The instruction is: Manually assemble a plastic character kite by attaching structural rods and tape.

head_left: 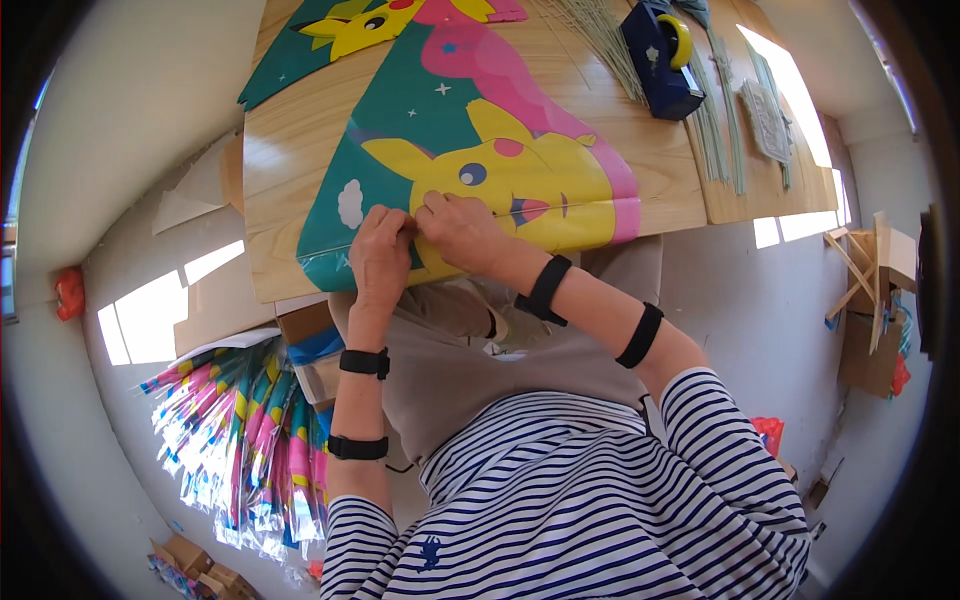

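"Which containers are nearest?"

"At the near left, cardboard boxes (pixel 190 558); I can't make out what's in them. A little farther, clear sleeves (pixel 268 512) fan out with slim pink, green and yellow pieces (pixel 262 405) inside."

"And the hands?"

"Left hand (pixel 380 255) and right hand (pixel 465 235) are side by side, fingers closed in a pinch, with hardly any gap, on the printed sheet (pixel 470 160) along its near edge, left of the middle."

"Where is that sheet, and how does it point?"

"On the near side of the tabletop (pixel 275 200). It's roughly triangular: the narrow end points far, the broad edge faces near and runs left to right, its right end slightly farther off. The lens bends everything, so I can't say for sure which way the long axis goes."

"Anything beyond it?"

"A clear packet (pixel 765 120) at the right, contents unclear. Farther, a dark blue dispenser (pixel 655 75) holding a yellow tape roll (pixel 682 45), just beside thin sticks (pixel 590 40). Far left, a second sheet (pixel 325 50)."
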The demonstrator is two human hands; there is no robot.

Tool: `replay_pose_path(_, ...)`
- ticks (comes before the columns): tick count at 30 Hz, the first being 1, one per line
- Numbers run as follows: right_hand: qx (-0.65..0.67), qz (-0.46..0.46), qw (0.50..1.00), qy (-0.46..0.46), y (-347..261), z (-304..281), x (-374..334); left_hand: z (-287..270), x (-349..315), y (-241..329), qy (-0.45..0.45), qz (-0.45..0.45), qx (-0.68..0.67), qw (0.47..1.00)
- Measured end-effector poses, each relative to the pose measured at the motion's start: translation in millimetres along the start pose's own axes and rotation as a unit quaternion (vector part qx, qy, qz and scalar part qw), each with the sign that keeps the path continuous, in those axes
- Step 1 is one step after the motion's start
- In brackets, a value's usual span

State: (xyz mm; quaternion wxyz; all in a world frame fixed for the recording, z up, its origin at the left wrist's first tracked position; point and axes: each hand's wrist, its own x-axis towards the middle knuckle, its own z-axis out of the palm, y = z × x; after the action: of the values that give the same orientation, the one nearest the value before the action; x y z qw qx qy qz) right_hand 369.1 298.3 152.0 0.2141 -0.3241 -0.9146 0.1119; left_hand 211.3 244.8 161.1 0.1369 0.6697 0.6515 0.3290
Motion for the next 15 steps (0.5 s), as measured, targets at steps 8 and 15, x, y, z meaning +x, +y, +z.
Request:
replay_pose_path(8,-0.020,0.033,0.999,-0.030,39,-37,-39,0,5,7,-0.023,-0.011,-0.016,1.000)
replay_pose_path(15,-0.011,0.034,0.999,0.009,80,-70,-82,-4,6,10,-0.040,-0.014,-0.020,0.999)
